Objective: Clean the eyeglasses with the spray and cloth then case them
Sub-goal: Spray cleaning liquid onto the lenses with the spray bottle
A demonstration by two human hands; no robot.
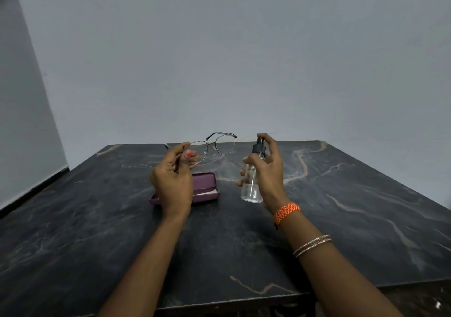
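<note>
Now your left hand [173, 182] pinches the thin metal-framed eyeglasses [212, 145] by one lens rim, holding them above the dark marble table [341, 194]. Your right hand [267, 170] grips the clear plastic spray bottle [251, 182], forefinger on its black nozzle. Below your left hand, the purple glasses case [205, 189] lies open.

Dark marble table [341, 219], open purple case [206, 191], perhaps cloth inside.

Open case [203, 189] under left hand [173, 185]; bare table [353, 194] right of bottle [252, 182].
</note>
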